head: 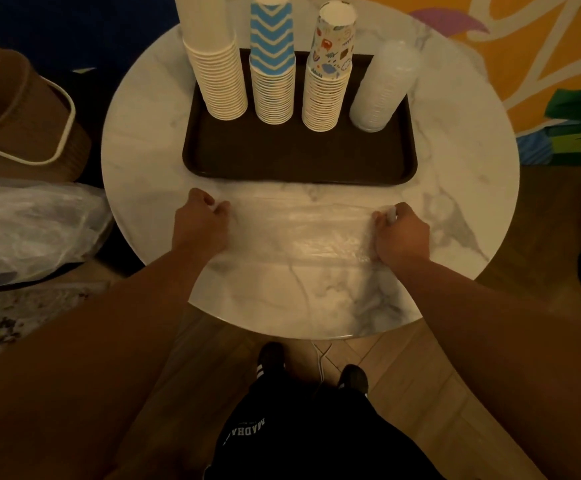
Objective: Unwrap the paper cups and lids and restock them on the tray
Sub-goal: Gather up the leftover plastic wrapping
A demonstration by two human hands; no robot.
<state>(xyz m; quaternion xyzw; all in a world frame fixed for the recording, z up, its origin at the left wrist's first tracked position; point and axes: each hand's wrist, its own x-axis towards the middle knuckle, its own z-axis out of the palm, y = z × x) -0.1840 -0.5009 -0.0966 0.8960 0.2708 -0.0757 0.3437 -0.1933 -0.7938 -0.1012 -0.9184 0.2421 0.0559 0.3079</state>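
Observation:
On the round marble table (pixel 472 188) stands a dark brown tray (pixel 296 161). Along its back edge are three upside-down stacks of paper cups: plain white (pixel 216 64), blue chevron (pixel 271 64) and cartoon-printed (pixel 329 71). A stack of clear lids (pixel 384 88) leans at the tray's right end. In front of the tray a clear plastic wrapper (pixel 303 230) lies flat and stretched on the table. My left hand (pixel 201 223) pinches its left end with curled fingers. My right hand (pixel 400 233) grips its right end.
A brown basket with a white handle (pixel 22 116) sits on the floor at left, with crumpled clear plastic (pixel 29 230) below it. A painted wall is at the back right. My feet (pixel 311 372) stand on wooden flooring near the table's front edge.

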